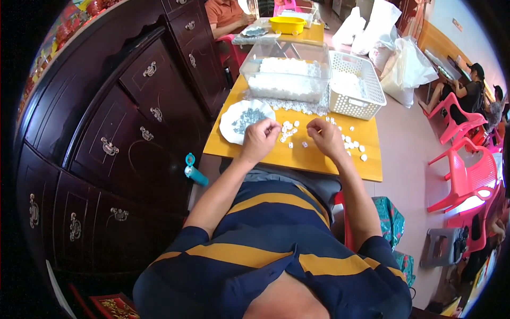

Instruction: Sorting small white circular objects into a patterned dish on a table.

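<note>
My left hand [260, 140] is closed in a pinch over the right edge of a white scalloped plate [227, 127]. On the plate lies a heap of small grey pieces [246, 118]. My right hand [326, 139] is also closed, thumb and fingertips together, above the yellow table [319, 162]. Whatever either hand holds is too small or hidden to make out. Between the hands lies a loose group of small white pieces [287, 128], with a few single ones nearer me. More small white pieces [350, 143] are scattered to the right of my right hand.
Behind my hands stand a clear plastic bin [249, 66] of white pieces and a white perforated basket [366, 109]. Dark drawers [114, 114] flank the table's left. A teal bottle [196, 174] is beside them. Another person [226, 16] sits beyond; pink chairs [465, 173] stand right.
</note>
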Motion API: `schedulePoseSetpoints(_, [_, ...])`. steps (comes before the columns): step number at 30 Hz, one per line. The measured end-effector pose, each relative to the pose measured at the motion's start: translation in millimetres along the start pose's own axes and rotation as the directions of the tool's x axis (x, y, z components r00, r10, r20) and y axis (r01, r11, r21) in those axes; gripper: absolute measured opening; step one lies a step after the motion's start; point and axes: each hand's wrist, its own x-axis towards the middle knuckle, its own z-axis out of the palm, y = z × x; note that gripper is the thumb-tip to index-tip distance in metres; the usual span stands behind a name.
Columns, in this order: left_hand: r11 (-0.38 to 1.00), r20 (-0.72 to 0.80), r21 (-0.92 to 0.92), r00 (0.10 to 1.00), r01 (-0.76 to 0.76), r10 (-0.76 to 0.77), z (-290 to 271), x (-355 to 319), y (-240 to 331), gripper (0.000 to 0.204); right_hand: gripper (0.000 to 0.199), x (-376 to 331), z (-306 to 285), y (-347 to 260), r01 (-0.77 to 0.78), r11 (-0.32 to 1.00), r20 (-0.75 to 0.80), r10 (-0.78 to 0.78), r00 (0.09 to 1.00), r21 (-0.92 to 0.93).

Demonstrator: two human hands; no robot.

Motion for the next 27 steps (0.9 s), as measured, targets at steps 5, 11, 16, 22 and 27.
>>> schedulePoseSetpoints(5, [1.0, -0.001, -0.023, 1.0, 0.013, -0.013, 2, 2, -13, 0.009, 0.021, -3, -7, 15, -0.017, 0.949, 0.04, 0.031, 0.999, -0.314])
schedulePoseSetpoints(11, [0.999, 0.018, -0.05, 1.0, 0.011, -0.01, 6, -4, -14, 0.006, 0.022, -8, -2, 2, 0.016, 0.944, 0.148, 0.035, 0.988, -0.328])
schedulePoseSetpoints(16, [0.999, 0.033, -0.048, 0.999, 0.008, -0.006, 7, -3, -11, 0.005, 0.022, -9, 9, 9, 0.036, 0.913, 0.159, 0.032, 0.987, -0.406])
schedulePoseSetpoints(22, [0.999, 0.047, -0.05, 0.999, -0.003, 0.005, 6, -4, -7, 0.006, 0.016, -8, 15, 12, 0.046, 0.927, 0.103, -0.008, 0.995, -0.373])
schedulePoseSetpoints(27, [0.999, 0.062, -0.028, 0.998, 0.027, -0.025, 8, -4, -9, 0.007, 0.013, -6, 23, 13, 0.057, 0.965, -0.015, -0.063, 0.998, -0.256])
